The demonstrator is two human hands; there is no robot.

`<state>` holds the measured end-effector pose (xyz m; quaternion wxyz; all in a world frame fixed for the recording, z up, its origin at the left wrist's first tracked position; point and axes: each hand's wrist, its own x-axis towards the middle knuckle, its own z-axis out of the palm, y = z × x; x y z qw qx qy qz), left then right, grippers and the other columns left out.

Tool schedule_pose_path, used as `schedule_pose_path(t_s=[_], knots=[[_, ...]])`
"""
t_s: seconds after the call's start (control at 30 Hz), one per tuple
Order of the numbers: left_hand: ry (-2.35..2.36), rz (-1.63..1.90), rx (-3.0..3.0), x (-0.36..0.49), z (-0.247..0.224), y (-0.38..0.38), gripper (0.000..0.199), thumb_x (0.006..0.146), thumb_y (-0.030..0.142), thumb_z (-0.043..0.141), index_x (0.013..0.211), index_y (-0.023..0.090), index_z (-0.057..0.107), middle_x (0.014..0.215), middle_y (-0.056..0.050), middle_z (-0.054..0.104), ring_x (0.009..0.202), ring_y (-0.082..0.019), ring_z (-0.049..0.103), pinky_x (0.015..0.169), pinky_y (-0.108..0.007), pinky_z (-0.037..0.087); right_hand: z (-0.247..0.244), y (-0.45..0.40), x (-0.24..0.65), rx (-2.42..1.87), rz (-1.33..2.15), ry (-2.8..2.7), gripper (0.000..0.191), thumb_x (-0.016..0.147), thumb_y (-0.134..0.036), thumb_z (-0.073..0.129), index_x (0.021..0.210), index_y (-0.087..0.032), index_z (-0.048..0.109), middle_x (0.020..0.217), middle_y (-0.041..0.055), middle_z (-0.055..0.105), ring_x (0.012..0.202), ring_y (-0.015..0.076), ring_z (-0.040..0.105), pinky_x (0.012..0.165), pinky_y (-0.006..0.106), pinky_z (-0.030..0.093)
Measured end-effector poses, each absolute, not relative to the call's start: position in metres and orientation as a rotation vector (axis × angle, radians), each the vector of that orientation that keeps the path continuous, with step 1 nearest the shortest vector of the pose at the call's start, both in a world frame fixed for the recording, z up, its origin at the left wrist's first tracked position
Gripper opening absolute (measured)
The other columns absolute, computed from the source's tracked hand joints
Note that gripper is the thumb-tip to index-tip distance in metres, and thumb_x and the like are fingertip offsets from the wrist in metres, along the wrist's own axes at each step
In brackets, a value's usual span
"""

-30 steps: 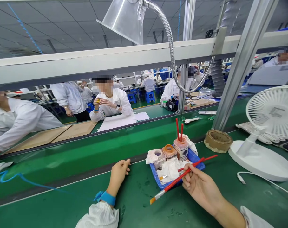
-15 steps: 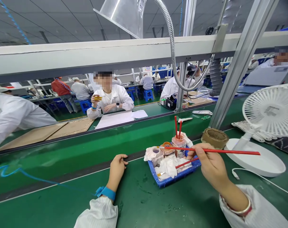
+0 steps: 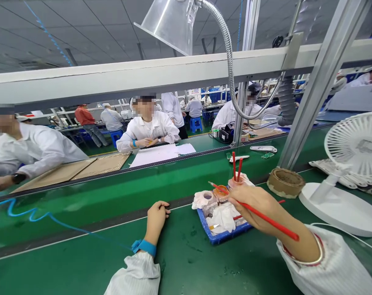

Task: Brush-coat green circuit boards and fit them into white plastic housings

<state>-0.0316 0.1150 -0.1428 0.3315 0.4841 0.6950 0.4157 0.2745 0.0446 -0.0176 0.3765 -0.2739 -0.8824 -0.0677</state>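
My right hand [image 3: 256, 205] pinches a thin red-handled paintbrush [image 3: 267, 221] above a blue tray [image 3: 215, 238]. The brush slants, with its tip up to the left over the tray's far side. In the tray are small tissue-wrapped bottles [image 3: 201, 200], an orange-rimmed jar [image 3: 220, 191], crumpled white tissue [image 3: 224, 217] and another brush lying down. Two red sticks [image 3: 237, 169] stand upright in a bottle at the back. My left hand [image 3: 157, 217] rests on the green bench edge, left of the tray, fingers loosely bent and holding nothing; a blue wrist strap [image 3: 145, 246] circles that wrist.
A brown tape roll [image 3: 286, 182] and a white fan [image 3: 345, 209] stand right of the tray. A green conveyor belt [image 3: 112, 188] runs behind the bench. Overhead hang a lamp hood [image 3: 170, 26] and flexible metal tube. Co-workers sit across the belt. A blue coiled cord [image 3: 29, 217] stretches left.
My right hand has moved left and turned over the tray, and the paintbrush now slants instead of lying level. My left hand stays on the bench edge. The view has shifted slightly.
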Motion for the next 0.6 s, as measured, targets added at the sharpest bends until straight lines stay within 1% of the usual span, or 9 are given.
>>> schedule_pose_path(t_s=[0.07,0.13,0.2,0.27,0.33,0.4,0.43,0.5,0.6], knots=[[1.806,1.088,1.261,-0.0319,-0.1434,0.1155,0.025,0.088,0.035,0.049,0.084,0.012,0.060,0.066,0.002,0.060,0.055,-0.010,0.057,0.059,-0.027,0.050,-0.0178,0.0411,0.2764,-0.677,-0.196,-2.261,0.017,0.090,-0.014,0.038,0.080,-0.020,0.050,0.068,0.0019,0.056,0.063,0.0143,0.050,0.065,0.028,0.040],[1.793,1.090,1.259,-0.0325,-0.1441,0.1159,0.025,0.088,0.034,0.050,0.083,0.012,0.060,0.065,0.002,0.060,0.056,-0.010,0.057,0.060,-0.028,0.050,-0.0184,0.0405,0.2761,-0.731,-0.098,-2.290,0.020,0.091,-0.016,0.036,0.078,-0.020,0.050,0.066,0.0011,0.054,0.061,0.0134,0.050,0.062,0.026,0.040],[1.778,1.095,1.263,-0.0336,-0.1446,0.1161,0.022,0.087,0.032,0.051,0.081,0.012,0.060,0.064,0.002,0.060,0.056,-0.010,0.058,0.060,-0.028,0.049,-0.0181,0.0415,0.2757,-0.756,-0.020,-2.325,0.020,0.093,-0.018,0.036,0.079,-0.020,0.050,0.067,0.0012,0.055,0.061,0.0130,0.051,0.060,0.025,0.041],[1.763,1.103,1.271,-0.0346,-0.1448,0.1161,0.017,0.085,0.027,0.052,0.080,0.013,0.061,0.061,0.002,0.061,0.055,-0.011,0.058,0.059,-0.027,0.049,-0.0159,0.0422,0.2770,-0.732,-0.056,-2.320,0.018,0.092,-0.019,0.037,0.083,-0.021,0.051,0.070,0.0017,0.057,0.064,0.0137,0.053,0.063,0.026,0.042],[1.751,1.114,1.280,-0.0347,-0.1447,0.1164,0.013,0.081,0.021,0.051,0.079,0.013,0.062,0.058,0.002,0.062,0.052,-0.012,0.059,0.057,-0.026,0.049,-0.0133,0.0417,0.2792,-0.723,-0.109,-2.268,0.017,0.092,-0.018,0.037,0.081,-0.021,0.051,0.068,0.0014,0.057,0.063,0.0141,0.053,0.068,0.028,0.043],[1.744,1.127,1.289,-0.0331,-0.1440,0.1170,0.015,0.077,0.019,0.048,0.079,0.015,0.063,0.056,0.001,0.062,0.049,-0.013,0.058,0.053,-0.026,0.048,-0.0130,0.0411,0.2803,-0.764,-0.073,-2.240,0.019,0.092,-0.017,0.037,0.077,-0.021,0.048,0.065,0.0005,0.054,0.061,0.0135,0.052,0.069,0.028,0.043],[1.737,1.135,1.295,-0.0318,-0.1433,0.1175,0.017,0.075,0.020,0.047,0.079,0.015,0.063,0.056,0.000,0.062,0.050,-0.014,0.059,0.052,-0.025,0.048,-0.0138,0.0414,0.2801,-0.791,-0.032,-2.257,0.021,0.093,-0.018,0.037,0.075,-0.021,0.048,0.065,0.0003,0.054,0.061,0.0131,0.052,0.067,0.027,0.043],[1.711,1.154,1.312,-0.0292,-0.1416,0.1191,0.019,0.072,0.024,0.048,0.082,0.016,0.062,0.063,-0.002,0.065,0.056,-0.015,0.062,0.051,-0.025,0.048,-0.0161,0.0435,0.2793,-0.802,0.015,-2.319,0.021,0.093,-0.019,0.037,0.077,-0.020,0.049,0.068,0.0007,0.056,0.062,0.0128,0.053,0.062,0.025,0.043],[1.658,1.177,1.323,-0.0280,-0.1375,0.1244,0.025,0.070,0.034,0.052,0.087,0.017,0.060,0.087,-0.006,0.068,0.064,-0.016,0.064,0.052,-0.026,0.049,-0.0122,0.0458,0.2827,-0.731,-0.109,-2.298,0.015,0.092,-0.017,0.038,0.084,-0.020,0.051,0.070,0.0012,0.059,0.063,0.0134,0.055,0.060,0.026,0.044]])
